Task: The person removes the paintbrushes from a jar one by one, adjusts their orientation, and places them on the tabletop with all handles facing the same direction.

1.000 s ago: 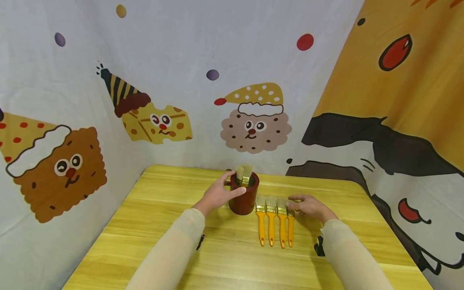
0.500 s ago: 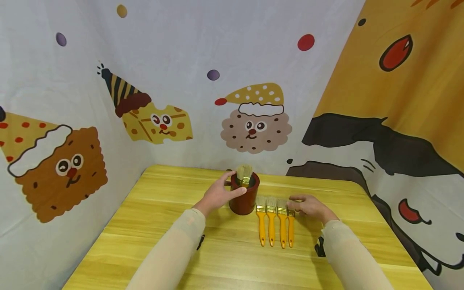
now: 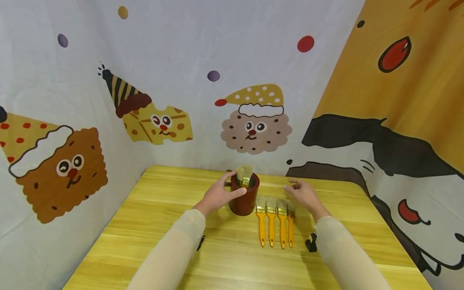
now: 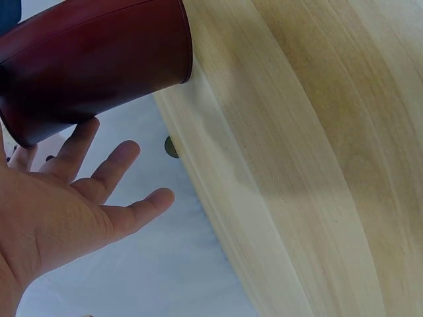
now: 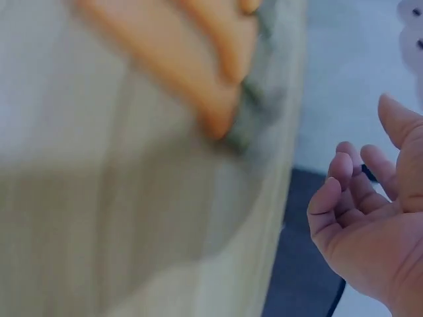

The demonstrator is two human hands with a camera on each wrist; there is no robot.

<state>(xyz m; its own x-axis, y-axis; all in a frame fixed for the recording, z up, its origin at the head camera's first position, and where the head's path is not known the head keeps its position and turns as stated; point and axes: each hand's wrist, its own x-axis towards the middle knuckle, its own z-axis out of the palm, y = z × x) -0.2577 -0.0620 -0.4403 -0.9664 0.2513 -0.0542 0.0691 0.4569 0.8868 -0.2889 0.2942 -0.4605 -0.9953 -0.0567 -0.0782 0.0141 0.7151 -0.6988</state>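
Observation:
A dark red cup (image 3: 243,201) stands upright on the table, with paintbrushes (image 3: 245,177) in it, bristles up. My left hand (image 3: 219,195) holds the cup from its left side, thumb at the front and index finger by the rim. In the left wrist view, fingers (image 4: 109,175) are spread beside the cup (image 4: 99,59). Several flat paintbrushes with orange handles (image 3: 272,229) lie in a row right of the cup, bristles away from me. My right hand (image 3: 303,195) is raised beyond the rightmost brush (image 3: 291,225), apart from it, fingers loosely bent and holding nothing.
The wooden table (image 3: 224,262) ends at a white cloth (image 3: 174,48) printed with cartoon food, which hangs behind and to the left. A cartoon animal print (image 3: 398,161) covers the cloth on the right. Dark straps (image 3: 311,243) show under both wrists.
My right hand has come off the rightmost brush and moved up and away, so its bristles now show. The left hand and the cup have stayed put.

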